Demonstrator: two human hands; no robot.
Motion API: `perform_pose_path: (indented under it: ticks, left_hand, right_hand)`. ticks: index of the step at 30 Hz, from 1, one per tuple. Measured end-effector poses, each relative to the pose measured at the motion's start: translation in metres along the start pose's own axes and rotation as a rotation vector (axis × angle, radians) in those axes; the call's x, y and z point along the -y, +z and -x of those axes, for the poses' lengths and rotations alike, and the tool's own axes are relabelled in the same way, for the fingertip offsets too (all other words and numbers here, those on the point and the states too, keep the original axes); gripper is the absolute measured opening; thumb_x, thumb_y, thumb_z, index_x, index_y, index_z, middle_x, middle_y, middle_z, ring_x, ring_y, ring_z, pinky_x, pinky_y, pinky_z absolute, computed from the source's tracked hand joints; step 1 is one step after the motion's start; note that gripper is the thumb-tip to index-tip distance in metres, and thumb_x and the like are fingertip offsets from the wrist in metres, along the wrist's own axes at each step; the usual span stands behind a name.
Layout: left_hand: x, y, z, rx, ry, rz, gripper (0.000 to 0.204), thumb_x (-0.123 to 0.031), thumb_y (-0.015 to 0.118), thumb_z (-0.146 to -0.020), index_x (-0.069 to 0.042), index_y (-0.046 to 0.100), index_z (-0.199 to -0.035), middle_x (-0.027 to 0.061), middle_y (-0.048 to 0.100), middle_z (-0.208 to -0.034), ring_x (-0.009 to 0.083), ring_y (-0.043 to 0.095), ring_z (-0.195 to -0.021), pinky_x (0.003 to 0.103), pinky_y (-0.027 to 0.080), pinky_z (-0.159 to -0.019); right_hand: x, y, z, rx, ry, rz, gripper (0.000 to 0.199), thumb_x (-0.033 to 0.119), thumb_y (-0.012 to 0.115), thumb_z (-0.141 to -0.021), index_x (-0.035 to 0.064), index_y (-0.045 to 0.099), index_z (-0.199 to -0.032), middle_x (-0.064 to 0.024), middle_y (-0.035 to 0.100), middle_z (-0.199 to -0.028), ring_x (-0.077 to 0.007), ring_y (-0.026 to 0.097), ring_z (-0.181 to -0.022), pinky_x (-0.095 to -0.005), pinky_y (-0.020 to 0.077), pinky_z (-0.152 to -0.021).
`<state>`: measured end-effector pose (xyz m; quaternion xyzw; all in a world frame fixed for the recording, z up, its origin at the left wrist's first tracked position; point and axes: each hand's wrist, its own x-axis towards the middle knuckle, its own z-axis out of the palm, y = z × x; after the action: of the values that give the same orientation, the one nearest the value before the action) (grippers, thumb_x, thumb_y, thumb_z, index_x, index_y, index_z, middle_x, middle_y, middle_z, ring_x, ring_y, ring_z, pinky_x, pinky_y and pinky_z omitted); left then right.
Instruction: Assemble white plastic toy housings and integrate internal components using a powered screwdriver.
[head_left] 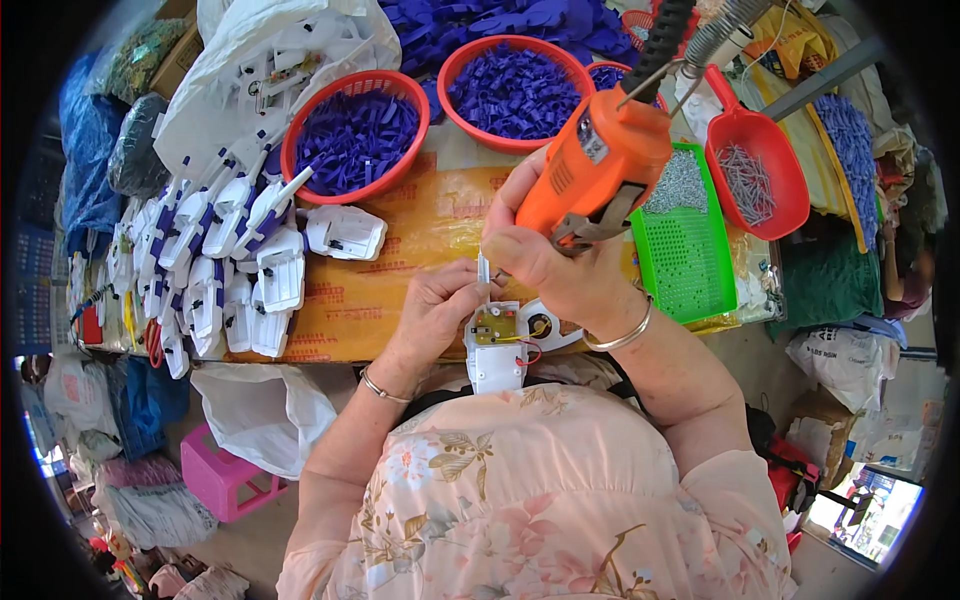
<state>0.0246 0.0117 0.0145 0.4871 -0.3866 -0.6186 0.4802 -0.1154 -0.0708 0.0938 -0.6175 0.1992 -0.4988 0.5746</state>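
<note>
My right hand (570, 268) is wrapped round the lower end of an orange electric screwdriver (590, 165), which hangs tilted from above. Its tip is hidden behind my fingers. At the table's front edge, close to my body, stands an opened white plastic housing (497, 368). Inside it shows a yellowish circuit board (494, 325) with thin red and yellow wires. My left hand (440, 305) is closed at the upper part of this housing, fingers pinched by its narrow white neck. A white ring-shaped part with a dark round piece (541, 325) lies beside the board, under my right wrist.
Assembled white-and-purple units (205, 235) are piled at the left. Red baskets (425, 110) of purple plastic pieces stand at the back. To the right are a green tray (690, 265) of small screws and a red scoop (800, 215) of metal pins. A pink stool (215, 475) stands below.
</note>
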Motion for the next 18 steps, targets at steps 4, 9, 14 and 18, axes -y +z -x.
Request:
perform_pose_path:
  ticks: [4,9,14,18]
  left_hand:
    - [0.003,-0.002,-0.001,-0.014,0.002,-0.011,0.016,-0.007,0.057,-0.083,0.004,0.068,-0.084,0.0046,0.060,-0.087,0.0091,0.052,-0.074,0.023,0.042,-0.065]
    - [0.011,-0.002,-0.004,0.003,0.102,-0.016,0.015,-0.006,0.057,-0.083,0.004,0.069,-0.084,0.0053,0.060,-0.087,0.0100,0.052,-0.075,0.024,0.043,-0.067]
    - [0.012,-0.001,-0.005,0.018,0.152,-0.013,0.015,-0.004,0.056,-0.083,0.004,0.069,-0.086,0.0049,0.060,-0.086,0.0097,0.052,-0.076,0.023,0.042,-0.067]
    - [0.007,0.001,-0.004,0.019,0.136,-0.007,0.015,-0.004,0.056,-0.083,0.004,0.068,-0.086,0.0042,0.060,-0.085,0.0093,0.052,-0.075,0.023,0.042,-0.067]
  right_hand:
    - [-0.002,0.001,-0.001,-0.035,-0.025,0.002,0.034,0.013,0.082,-0.067,0.0055,0.053,-0.084,0.0033,0.054,-0.067,-0.0036,0.048,-0.058,-0.0199,0.0396,-0.051]
    - [-0.002,0.007,0.000,-0.088,-0.029,-0.038,0.035,0.014,0.083,-0.067,0.0060,0.052,-0.082,0.0043,0.052,-0.066,-0.0034,0.047,-0.058,-0.0202,0.0402,-0.051]
    - [0.002,0.007,-0.001,-0.048,-0.021,0.041,0.034,0.015,0.083,-0.066,0.0062,0.052,-0.080,0.0044,0.052,-0.065,-0.0035,0.047,-0.057,-0.0200,0.0397,-0.051]
    - [0.002,0.007,-0.002,-0.051,-0.061,0.055,0.034,0.015,0.083,-0.066,0.0056,0.053,-0.080,0.0040,0.053,-0.064,-0.0035,0.047,-0.056,-0.0199,0.0392,-0.049]
